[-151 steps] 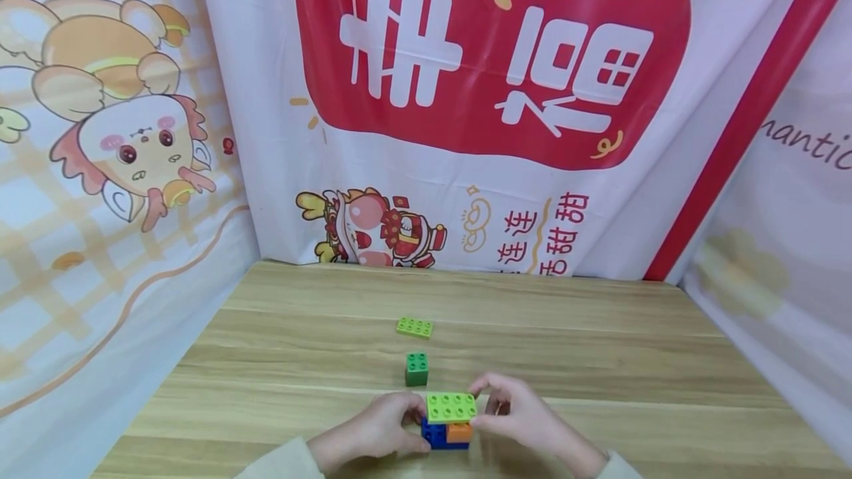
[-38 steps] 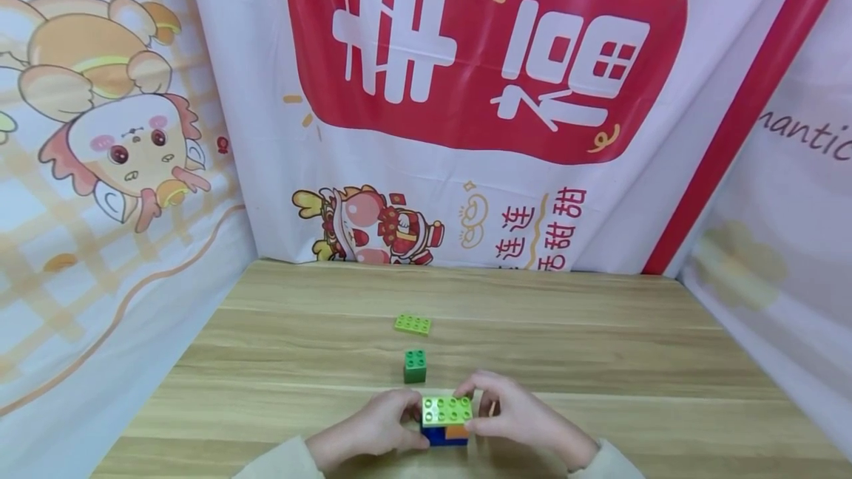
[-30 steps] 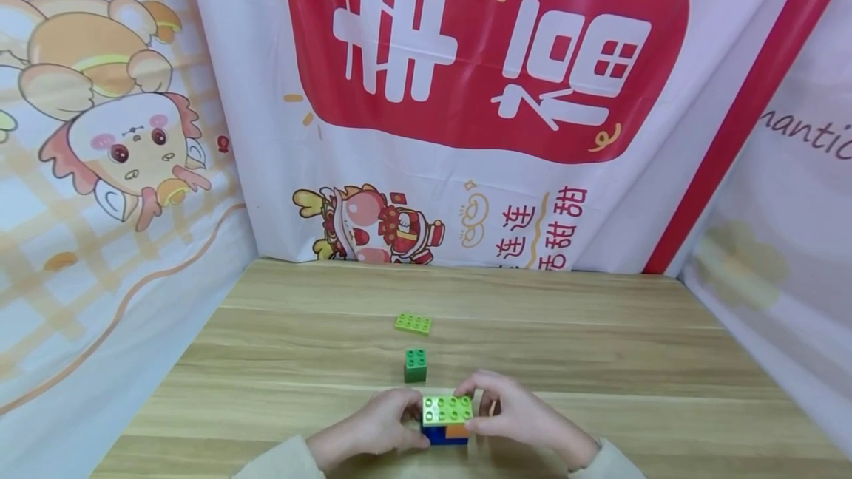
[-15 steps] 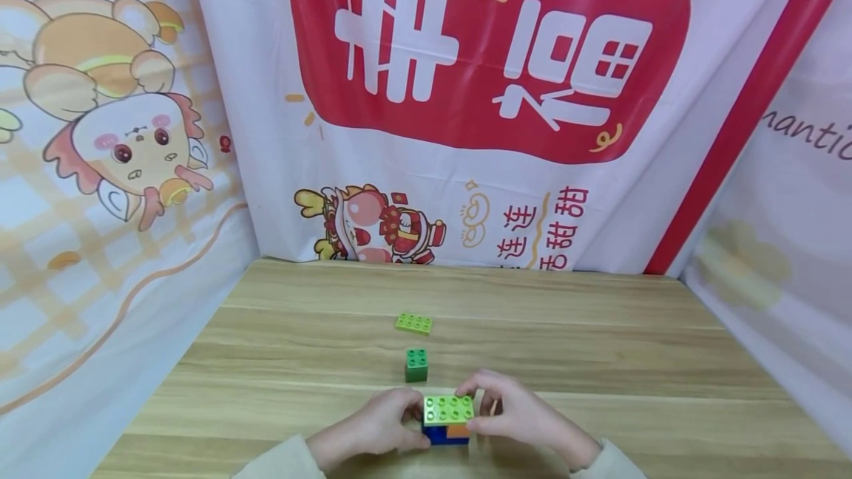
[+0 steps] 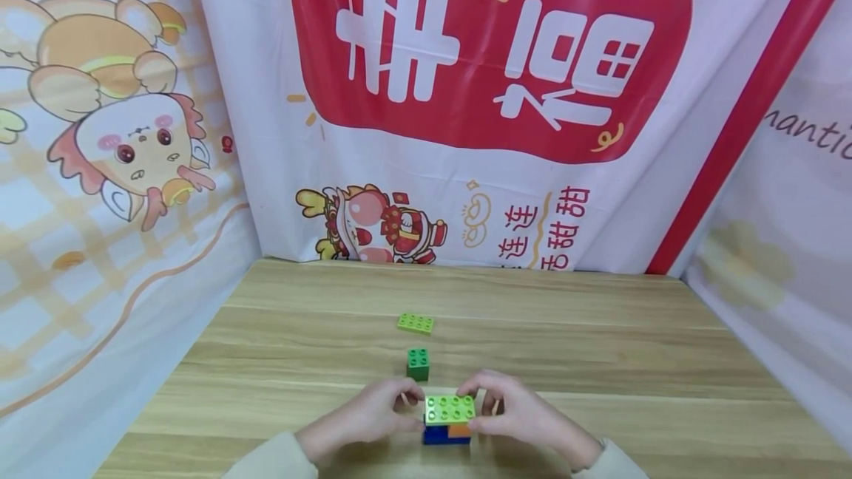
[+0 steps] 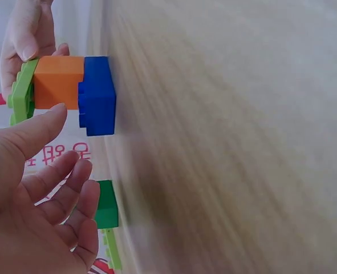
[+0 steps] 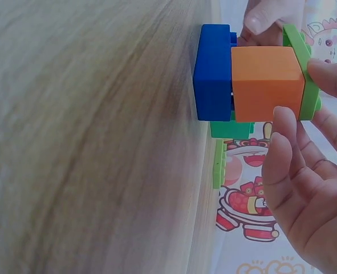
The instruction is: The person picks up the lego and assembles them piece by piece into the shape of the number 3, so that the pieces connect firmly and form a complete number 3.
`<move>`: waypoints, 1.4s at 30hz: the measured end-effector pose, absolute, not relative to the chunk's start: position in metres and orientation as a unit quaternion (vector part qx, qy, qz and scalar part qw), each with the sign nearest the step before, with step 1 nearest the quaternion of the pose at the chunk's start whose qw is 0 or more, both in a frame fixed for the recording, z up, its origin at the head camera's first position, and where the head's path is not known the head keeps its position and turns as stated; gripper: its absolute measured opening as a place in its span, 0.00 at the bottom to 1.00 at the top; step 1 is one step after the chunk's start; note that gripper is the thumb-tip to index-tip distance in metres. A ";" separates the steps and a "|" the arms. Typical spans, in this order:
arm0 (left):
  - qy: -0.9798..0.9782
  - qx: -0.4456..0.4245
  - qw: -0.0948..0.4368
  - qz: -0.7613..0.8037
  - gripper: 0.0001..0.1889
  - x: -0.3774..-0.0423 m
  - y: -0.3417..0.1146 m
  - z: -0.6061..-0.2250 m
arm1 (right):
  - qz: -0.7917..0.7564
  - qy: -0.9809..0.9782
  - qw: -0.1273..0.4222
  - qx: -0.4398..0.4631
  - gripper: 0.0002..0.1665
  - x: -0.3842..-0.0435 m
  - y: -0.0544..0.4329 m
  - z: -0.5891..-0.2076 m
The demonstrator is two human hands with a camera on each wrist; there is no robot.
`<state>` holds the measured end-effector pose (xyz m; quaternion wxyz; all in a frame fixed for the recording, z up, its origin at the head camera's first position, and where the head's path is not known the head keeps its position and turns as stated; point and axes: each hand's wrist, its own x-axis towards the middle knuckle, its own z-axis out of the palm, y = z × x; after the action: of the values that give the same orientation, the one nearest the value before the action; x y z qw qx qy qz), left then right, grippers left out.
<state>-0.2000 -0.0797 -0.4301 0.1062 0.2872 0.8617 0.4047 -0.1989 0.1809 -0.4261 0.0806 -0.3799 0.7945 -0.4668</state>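
Note:
A small stack of building bricks stands near the front of the table: a blue brick (image 5: 435, 435) at the bottom, an orange brick (image 6: 59, 83) on one end of its studs, and a lime-green eight-stud plate (image 5: 450, 409) on top. The plate overhangs the blue brick and looks slightly tilted in the left wrist view. My right hand (image 5: 522, 414) pinches the plate's right end with thumb and fingers, other fingertips close by the orange brick. My left hand (image 5: 379, 414) is left of the stack, fingers loosely bent and apart from the bricks in the left wrist view.
Behind the stack stands a dark green four-stud brick (image 5: 418, 365). Farther back lies another lime-green plate (image 5: 416, 324). Printed cloth curtains (image 5: 466, 161) enclose the wooden table (image 5: 599, 338) at the back and both sides.
My left hand has let go of the blue brick and moved slightly left. Since the oldest frame, the lime-green plate has come lower over the stack. My right hand keeps its pinch.

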 end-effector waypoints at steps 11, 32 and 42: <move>0.859 0.267 0.072 0.430 0.19 -0.216 -0.089 -0.421 | -0.475 0.788 0.087 -0.383 0.18 -0.197 0.180 -0.420; 0.877 0.191 0.030 0.440 0.27 -0.244 -0.083 -0.427 | -0.468 0.795 0.081 -0.377 0.19 -0.196 0.180 -0.423; 0.882 0.201 0.036 0.425 0.27 -0.252 -0.080 -0.436 | -0.476 0.795 0.089 -0.365 0.20 -0.195 0.180 -0.421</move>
<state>-0.2518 -0.0795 -0.4364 0.0357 0.2005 0.8820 0.4249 -0.1947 0.1799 -0.4215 0.0888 -0.3649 0.7954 -0.4757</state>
